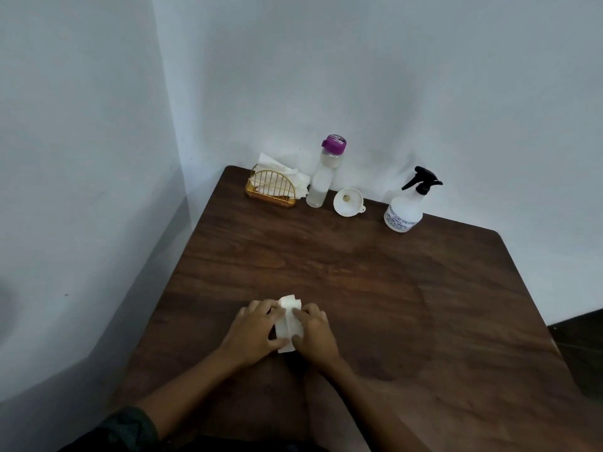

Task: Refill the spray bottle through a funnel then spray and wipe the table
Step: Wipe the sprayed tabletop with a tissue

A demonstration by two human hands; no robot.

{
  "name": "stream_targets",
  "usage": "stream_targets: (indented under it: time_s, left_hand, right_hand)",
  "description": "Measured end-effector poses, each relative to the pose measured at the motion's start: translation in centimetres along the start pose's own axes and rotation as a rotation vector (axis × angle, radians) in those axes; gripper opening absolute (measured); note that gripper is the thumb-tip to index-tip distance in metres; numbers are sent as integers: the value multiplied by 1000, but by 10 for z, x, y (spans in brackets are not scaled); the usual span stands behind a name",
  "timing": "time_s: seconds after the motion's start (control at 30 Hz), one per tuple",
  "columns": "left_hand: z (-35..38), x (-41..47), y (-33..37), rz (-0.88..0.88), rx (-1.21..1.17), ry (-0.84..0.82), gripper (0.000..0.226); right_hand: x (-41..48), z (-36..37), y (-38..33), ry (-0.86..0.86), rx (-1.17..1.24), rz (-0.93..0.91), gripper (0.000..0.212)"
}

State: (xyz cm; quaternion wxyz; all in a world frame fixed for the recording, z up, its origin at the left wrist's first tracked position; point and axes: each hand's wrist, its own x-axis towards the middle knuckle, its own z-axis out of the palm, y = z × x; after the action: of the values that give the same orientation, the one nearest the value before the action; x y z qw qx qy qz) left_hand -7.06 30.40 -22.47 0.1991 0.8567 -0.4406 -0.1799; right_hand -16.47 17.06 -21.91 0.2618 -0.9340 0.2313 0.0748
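- White walls cornered a dark wooden table [391, 288].
- Left hand [257, 327] and right hand [315, 334], fingers bent, pinched a folded tissue [288, 316] near the table's front edge.
- Spray bottle [406, 208] stood upright at the back edge, rightmost.
- Purple-capped bottle [321, 184] stood beside the funnel [342, 207] there.

light: I'm seeing dim, cool, even light | shadows: soft ones are pooling on the near table [408, 288] | quality: I'm noticing edges bowing, whole frame looking slightly soft

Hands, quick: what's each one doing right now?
Left hand: fingers curled on the folded tissue, against the table.
Right hand: fingers curled on the same tissue.
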Motion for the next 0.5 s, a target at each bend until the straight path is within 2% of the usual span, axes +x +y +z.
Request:
stream_targets:
  time_s: [0.1, 0.23, 0.3, 0.37, 0.5]
  left_hand:
    - [10, -3, 7, 22, 99, 39, 64]
    - [14, -2, 14, -5, -56, 83, 34]
    - [11, -1, 15, -51, -159, 73, 20]
    - [8, 10, 26, -112, -377, 16, 12]
    - [5, 34, 58, -258, -796, -112, 12]
  right_hand:
    - [-7, 9, -11, 52, 5, -14, 37]
    - [-16, 12, -12, 117, 69, 53, 21]
    - [-18, 10, -13, 168, 249, 118, 13]
    - [-23, 1, -9, 262, 505, 250, 5]
    - [-35, -25, 4, 369, 1002, 487, 9]
